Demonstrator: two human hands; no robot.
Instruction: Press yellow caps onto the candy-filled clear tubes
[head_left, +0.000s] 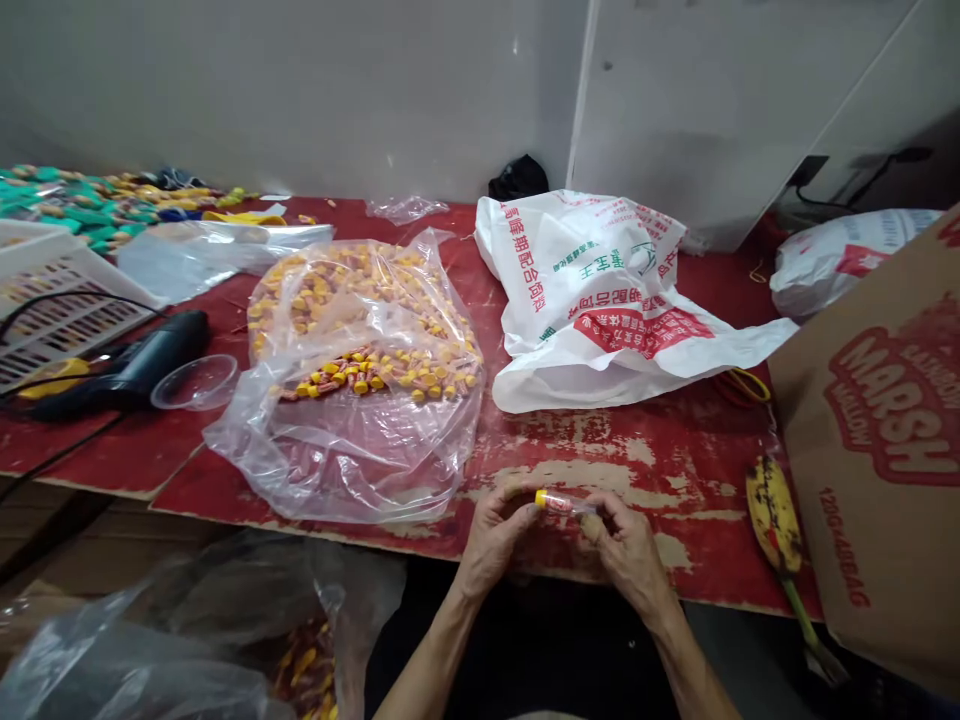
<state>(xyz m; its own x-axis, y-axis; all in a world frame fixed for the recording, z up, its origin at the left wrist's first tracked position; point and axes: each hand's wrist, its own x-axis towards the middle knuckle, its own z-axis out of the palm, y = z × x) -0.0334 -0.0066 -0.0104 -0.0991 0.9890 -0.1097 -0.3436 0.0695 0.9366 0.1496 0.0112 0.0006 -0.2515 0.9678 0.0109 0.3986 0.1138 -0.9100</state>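
Note:
Near the table's front edge, I hold a small clear tube (561, 504) with a yellow cap and reddish contents or print. My left hand (495, 540) is closed at the yellow-capped end, thumb and fingers pinching it. At the clear end, my right hand (622, 548) is closed with its fingertips on the tube. To the left lies a clear plastic bag (337, 455) with many small yellow-capped reddish pieces (364, 375) in it. A white sack (585, 260) with red and green print lies crumpled beyond my hands.
A brown carton (885, 520) and a banana (776, 515) are on the right. Leftward are a white basket (67, 290), a dark corded tool (157, 360) and a clear round lid (196, 382). Another plastic bag (150, 640) sits below the red tabletop (600, 440). A grey wall (300, 100) stands behind.

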